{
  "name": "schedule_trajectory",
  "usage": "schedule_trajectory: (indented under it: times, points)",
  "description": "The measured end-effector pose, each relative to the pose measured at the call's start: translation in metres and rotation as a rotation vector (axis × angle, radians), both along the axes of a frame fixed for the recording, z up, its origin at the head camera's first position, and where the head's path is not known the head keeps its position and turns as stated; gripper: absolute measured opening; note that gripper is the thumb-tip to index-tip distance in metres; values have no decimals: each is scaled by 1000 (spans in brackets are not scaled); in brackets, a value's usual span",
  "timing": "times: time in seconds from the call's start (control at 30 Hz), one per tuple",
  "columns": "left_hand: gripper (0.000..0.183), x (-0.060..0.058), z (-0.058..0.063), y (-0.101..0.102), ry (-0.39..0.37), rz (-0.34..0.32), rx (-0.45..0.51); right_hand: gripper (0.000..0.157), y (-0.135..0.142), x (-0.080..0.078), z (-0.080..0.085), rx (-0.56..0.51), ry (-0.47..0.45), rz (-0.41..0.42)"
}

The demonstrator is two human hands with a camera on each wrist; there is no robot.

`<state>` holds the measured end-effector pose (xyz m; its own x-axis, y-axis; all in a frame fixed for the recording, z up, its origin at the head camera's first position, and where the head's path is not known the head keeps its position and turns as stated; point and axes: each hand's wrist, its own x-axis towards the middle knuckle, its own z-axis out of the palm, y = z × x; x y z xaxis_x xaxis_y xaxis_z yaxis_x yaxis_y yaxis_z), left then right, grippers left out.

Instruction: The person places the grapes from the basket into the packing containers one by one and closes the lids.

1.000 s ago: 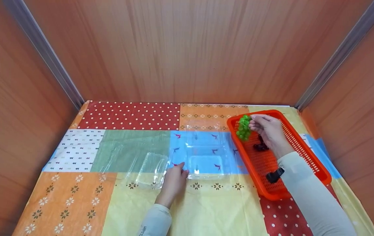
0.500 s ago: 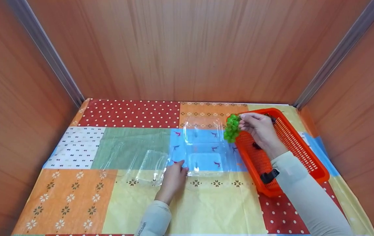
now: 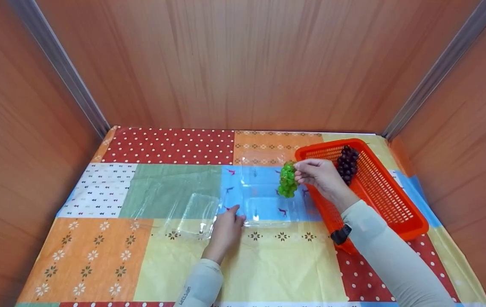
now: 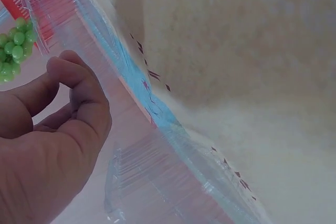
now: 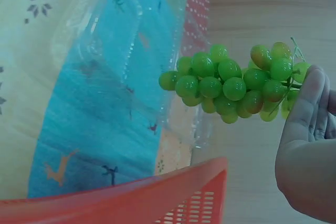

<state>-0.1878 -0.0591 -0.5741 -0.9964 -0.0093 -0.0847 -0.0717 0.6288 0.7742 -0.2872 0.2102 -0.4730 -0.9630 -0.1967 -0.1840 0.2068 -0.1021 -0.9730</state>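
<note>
A bunch of green grapes (image 3: 287, 181) hangs from my right hand (image 3: 322, 177), which pinches its stem between thumb and fingertips. In the head view the bunch overlaps the right half of an open, clear plastic clamshell container (image 3: 268, 222); its other half (image 3: 198, 215) lies to the left. My left hand (image 3: 226, 230) is at the container's near middle edge, with thumb and index finger (image 4: 73, 69) curled together at the thin plastic. In the right wrist view the grapes (image 5: 226, 85) stretch out from the fingertips, with the container (image 5: 123, 61) beyond them.
An orange-red plastic basket (image 3: 415, 219) stands at the right, under the right forearm. In it lies a bunch of dark purple grapes (image 3: 347, 164). A patchwork cloth (image 3: 94, 256) covers the table, and wooden panels (image 3: 243, 64) enclose the back and sides.
My right hand has carried the green grapes leftward out of the basket to over the clear container. The dark grapes now show in the basket. The left hand has stayed in place.
</note>
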Motion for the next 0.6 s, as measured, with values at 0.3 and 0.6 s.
schedule_trajectory:
  times: [0.3,0.6]
  points:
    - [45,-3,-1,-2,19,-9,7,27,-10,-1,-21,108,-26,14]
    - [46,-4,-4,-6,-3,-21,19,20,-27,5,-39,229,-44,13]
